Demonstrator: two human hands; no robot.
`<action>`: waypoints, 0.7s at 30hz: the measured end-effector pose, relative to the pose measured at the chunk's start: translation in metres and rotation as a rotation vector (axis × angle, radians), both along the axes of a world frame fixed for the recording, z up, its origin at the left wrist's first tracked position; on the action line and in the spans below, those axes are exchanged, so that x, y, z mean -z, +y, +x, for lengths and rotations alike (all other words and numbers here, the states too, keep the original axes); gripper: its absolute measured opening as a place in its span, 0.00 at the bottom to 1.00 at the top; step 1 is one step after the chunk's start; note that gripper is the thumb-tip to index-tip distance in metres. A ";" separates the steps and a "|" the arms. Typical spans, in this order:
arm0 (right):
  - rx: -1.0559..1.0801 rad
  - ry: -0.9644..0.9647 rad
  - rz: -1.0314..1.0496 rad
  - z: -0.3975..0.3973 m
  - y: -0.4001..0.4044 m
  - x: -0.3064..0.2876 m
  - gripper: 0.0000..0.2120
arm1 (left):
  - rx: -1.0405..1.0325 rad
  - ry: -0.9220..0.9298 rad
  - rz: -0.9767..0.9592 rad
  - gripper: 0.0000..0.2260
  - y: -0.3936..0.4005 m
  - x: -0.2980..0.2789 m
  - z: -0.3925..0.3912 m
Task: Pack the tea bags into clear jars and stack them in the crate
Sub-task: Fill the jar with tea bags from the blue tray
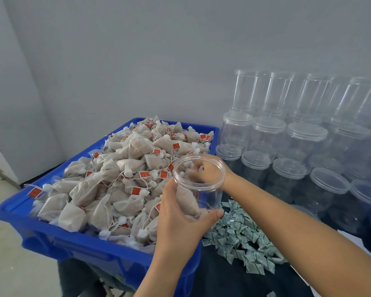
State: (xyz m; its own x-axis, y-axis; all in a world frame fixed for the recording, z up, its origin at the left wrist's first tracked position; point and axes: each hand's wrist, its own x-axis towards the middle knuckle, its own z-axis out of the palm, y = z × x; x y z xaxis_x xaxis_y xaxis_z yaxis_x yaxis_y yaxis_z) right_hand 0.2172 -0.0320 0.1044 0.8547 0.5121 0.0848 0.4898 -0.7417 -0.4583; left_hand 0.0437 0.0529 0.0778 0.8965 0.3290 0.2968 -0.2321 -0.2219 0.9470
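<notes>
Dozens of tea bags point(124, 174) lie heaped in the blue crate point(58, 241) on the left, pale pouches with strings and small red tags, piled above the rim. We see the crate's near corner hanging over the edge of what carries it, with pale floor point(4, 243) to its left.

Moving right, our left hand point(181, 221) wraps round the lower part of an open clear jar point(198, 185), thumb across its near side, so that grip is grasping the jar. The jar is tilted, with its mouth turned toward us, above the crate's right edge. At least one tea bag lies inside it, against the wall by our fingers.

Our right hand point(210, 171) is behind the jar's mouth, seen partly through the plastic, over the heap; its fingers are curled, but we cannot tell whether they hold a bag.

Just right of the jar, a scatter of small white-and-green sachets point(242, 239) lies on the dark table point(223, 277), under our right forearm.

Farther right and toward the wall, many empty lidded jars point(304, 146) stand in rows, a second layer stacked on top at the far side.
</notes>
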 end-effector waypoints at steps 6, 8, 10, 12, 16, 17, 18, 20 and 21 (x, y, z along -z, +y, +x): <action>0.004 0.092 0.176 -0.014 -0.013 -0.037 0.09 | 0.003 -0.001 -0.019 0.43 -0.001 -0.001 0.001; 0.051 0.181 0.311 -0.019 -0.018 -0.044 0.08 | 0.006 0.005 -0.022 0.43 -0.001 0.000 0.000; 0.099 0.251 0.432 -0.023 -0.021 -0.052 0.09 | 0.005 0.005 -0.022 0.44 0.000 0.001 0.000; 0.118 0.312 0.556 -0.027 -0.024 -0.062 0.09 | 0.005 0.008 -0.019 0.45 -0.001 0.001 -0.001; 0.107 0.402 0.829 -0.034 -0.031 -0.089 0.13 | 0.015 0.013 -0.025 0.45 -0.001 -0.001 0.000; 0.085 0.406 0.878 -0.037 -0.033 -0.096 0.14 | 0.015 0.018 -0.022 0.45 -0.001 -0.001 0.000; 0.056 0.412 0.928 -0.040 -0.036 -0.104 0.14 | 0.016 0.024 -0.019 0.46 -0.002 -0.001 0.000; -0.008 0.417 1.005 -0.048 -0.041 -0.120 0.14 | 0.016 0.028 -0.020 0.47 -0.001 -0.002 -0.001; -0.037 0.412 1.026 -0.052 -0.044 -0.128 0.15 | 0.018 0.027 -0.022 0.47 -0.001 -0.002 -0.001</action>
State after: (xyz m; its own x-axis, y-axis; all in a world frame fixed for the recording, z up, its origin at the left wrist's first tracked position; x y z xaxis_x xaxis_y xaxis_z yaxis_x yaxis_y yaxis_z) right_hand 0.1655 -0.0756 0.2322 0.9006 0.3875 0.1969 0.1729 0.0961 -0.9802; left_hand 0.0429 0.0518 0.0799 0.9098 0.3192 0.2654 -0.2102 -0.1972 0.9576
